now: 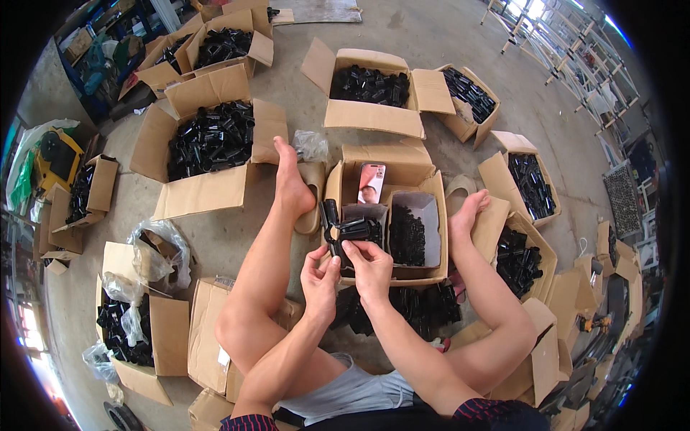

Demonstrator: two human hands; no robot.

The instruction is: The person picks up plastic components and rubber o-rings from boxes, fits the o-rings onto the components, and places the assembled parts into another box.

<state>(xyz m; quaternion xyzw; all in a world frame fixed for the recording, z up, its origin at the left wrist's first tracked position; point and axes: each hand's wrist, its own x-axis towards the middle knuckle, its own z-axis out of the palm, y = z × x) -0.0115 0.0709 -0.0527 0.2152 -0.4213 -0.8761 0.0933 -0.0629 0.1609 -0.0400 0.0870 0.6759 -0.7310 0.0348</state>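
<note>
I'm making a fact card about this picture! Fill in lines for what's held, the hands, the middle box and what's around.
Held: shiny black three-armed piece
Hands: left hand and right hand, both gripping it
Middle box: open brown cardboard box with a propped-up phone and a grey-walled container of small black pieces
Around: more brown cardboard boxes, many holding black parts

A smartphone [371,184] with lit screen leans upright near the centre. Two beige slippers [313,195] lie on the grey concrete floor [417,30], and a clear plastic bag [311,146] is just beyond the left one. A yellow machine [57,158] stands at far left, a tubular frame [568,52] at upper right.
</note>
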